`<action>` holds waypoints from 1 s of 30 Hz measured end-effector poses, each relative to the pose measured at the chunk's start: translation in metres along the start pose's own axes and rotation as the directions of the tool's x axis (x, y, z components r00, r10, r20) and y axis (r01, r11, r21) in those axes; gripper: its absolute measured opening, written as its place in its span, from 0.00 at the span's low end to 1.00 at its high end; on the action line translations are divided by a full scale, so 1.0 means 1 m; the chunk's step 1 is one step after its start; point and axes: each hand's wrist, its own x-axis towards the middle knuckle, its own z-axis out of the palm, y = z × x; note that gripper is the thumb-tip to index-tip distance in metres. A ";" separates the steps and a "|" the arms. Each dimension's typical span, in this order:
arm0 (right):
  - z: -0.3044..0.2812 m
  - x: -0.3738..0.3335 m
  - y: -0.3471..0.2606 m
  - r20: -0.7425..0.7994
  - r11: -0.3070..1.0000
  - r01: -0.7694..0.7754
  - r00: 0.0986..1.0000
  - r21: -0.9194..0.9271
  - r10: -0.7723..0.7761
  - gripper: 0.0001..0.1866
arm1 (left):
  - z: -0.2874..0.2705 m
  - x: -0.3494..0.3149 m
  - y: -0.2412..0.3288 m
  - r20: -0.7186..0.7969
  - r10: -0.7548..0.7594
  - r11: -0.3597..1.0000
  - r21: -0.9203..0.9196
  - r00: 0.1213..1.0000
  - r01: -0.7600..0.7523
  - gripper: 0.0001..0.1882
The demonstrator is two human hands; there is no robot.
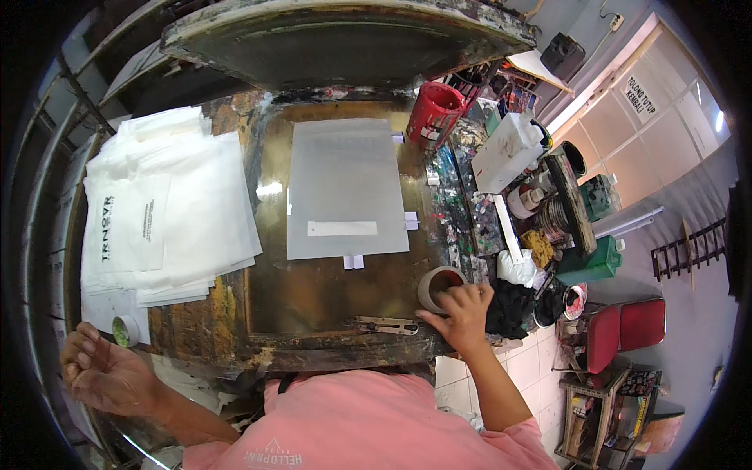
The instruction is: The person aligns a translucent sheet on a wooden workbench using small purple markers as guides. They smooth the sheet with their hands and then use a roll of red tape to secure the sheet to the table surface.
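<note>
My right hand (464,313) grips the rim of a wide tape roll (433,287) standing at the front right of the work board, with fingers reaching into its opening. A utility knife (384,324) lies just left of that hand. My left hand (110,374) is off the board's front left corner, its fingers curled inward; what they hold, if anything, I cannot make out. Nearest to it is a small green-cored tape roll (125,330). Centred on the board lies a translucent sheet (345,180) with a white strip (342,229) on it and small pale tabs (354,262) at its edges.
A stack of white printed bags (172,211) covers the left side. Behind, a dark screen frame (345,47) is raised. On the right stand a red ink can (435,116), a white jerrycan (507,153), a green jerrycan (591,260) and black rags (511,309). A red chair (623,329) is beyond.
</note>
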 end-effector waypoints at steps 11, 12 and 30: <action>-0.163 0.109 -0.116 -0.215 0.870 0.450 0.887 0.203 -0.409 0.16 | 0.030 -0.007 -0.012 -0.062 -0.060 0.997 -0.061 0.996 0.056 0.15; -0.162 0.112 -0.116 -0.214 0.870 0.443 0.891 0.217 -0.400 0.14 | 0.032 -0.008 -0.012 -0.093 -0.079 0.996 -0.045 0.993 0.075 0.15; 0.153 0.321 0.066 0.094 0.491 -0.345 0.880 0.799 0.465 0.03 | 0.268 -0.026 -0.289 0.569 -0.572 0.752 0.077 0.590 0.655 0.12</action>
